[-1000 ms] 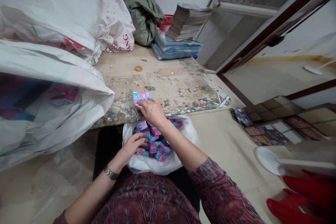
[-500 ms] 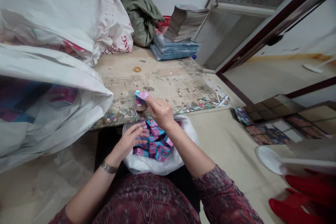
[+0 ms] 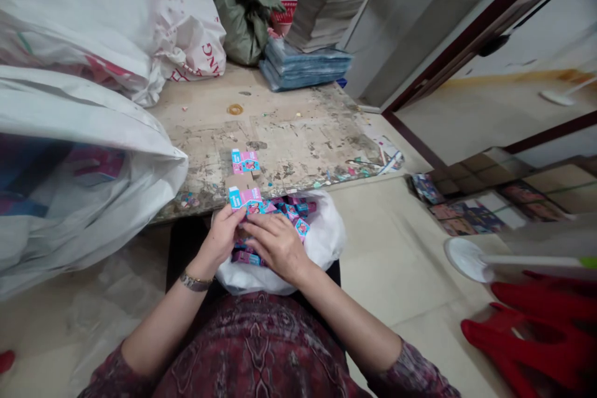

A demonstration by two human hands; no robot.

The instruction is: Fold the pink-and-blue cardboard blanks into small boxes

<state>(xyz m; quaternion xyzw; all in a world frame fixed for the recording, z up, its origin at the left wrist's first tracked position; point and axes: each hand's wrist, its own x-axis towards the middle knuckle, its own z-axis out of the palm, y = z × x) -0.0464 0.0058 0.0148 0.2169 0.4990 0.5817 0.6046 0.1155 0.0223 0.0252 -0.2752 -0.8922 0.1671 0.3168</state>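
A small pink and blue printed carton is pinched at its lower left by my left hand, just past the table's front edge. My right hand bends its fingers over the carton's lower right side; its thumb side is partly hidden. Beneath both hands, a white plastic bag on my lap holds many small folded boxes in the same colours. Another carton, looking flat, lies on the table edge just beyond, with a brown cardboard part towards me.
The worn table carries a ring of rubber bands, blue wrapped stacks and a pile of grey sheets. Large white sacks crowd the left. On the right floor are bundled cartons and a red stool-like object.
My right hand has drawn a carton back from the table edge towards me. My left hand, earlier spread over the bag, now grips it. The view has tilted slightly downward.
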